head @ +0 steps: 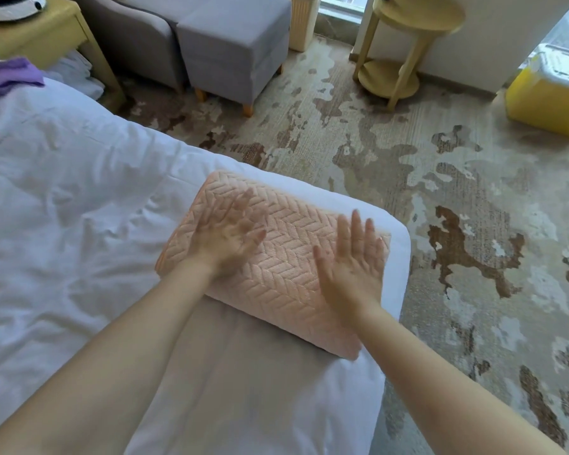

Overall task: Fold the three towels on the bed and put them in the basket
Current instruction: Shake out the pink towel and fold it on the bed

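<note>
A peach towel (286, 277) with a herringbone texture lies folded into a rectangle near the corner of the white bed (63, 208). My left hand (227, 234) lies flat on the towel's left half, fingers spread and blurred by motion. Flat on the right half is my right hand (352, 267), fingers straight and pointing away from me. A purple towel (9, 77) lies crumpled at the far left edge of the bed. A yellow container (549, 96) with a white rim stands on the floor at the far right.
Grey sofa and footstool (230, 47) stand beyond the bed. A round yellow side table (404, 44) is by the window. A yellow bedside table (40, 34) stands at the upper left, a cream bin (304, 21) at the back. Patterned carpet (440, 192) covers the floor to the right.
</note>
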Demonstrator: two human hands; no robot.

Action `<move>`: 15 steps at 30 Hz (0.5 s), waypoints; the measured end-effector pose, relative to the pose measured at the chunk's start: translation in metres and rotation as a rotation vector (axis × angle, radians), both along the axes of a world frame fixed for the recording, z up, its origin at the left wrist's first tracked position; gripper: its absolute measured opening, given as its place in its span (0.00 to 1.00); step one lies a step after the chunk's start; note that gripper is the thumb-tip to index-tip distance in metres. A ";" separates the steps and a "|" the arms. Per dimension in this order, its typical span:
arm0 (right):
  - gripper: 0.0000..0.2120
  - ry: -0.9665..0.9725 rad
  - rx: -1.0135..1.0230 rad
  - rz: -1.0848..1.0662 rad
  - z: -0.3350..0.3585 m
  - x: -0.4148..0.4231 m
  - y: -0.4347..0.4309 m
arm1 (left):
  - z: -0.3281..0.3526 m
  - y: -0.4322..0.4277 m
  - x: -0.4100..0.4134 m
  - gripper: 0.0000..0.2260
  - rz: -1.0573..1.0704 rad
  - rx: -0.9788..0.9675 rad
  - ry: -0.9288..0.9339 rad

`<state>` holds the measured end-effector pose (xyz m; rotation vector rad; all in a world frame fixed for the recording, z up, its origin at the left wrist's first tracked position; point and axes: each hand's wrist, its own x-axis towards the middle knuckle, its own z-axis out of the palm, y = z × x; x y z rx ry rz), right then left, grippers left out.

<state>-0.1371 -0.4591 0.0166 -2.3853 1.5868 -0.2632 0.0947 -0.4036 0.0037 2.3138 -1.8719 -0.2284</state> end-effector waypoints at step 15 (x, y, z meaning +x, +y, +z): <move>0.36 0.275 0.102 -0.026 -0.091 0.012 -0.028 | -0.092 -0.031 0.007 0.25 0.016 0.052 -0.156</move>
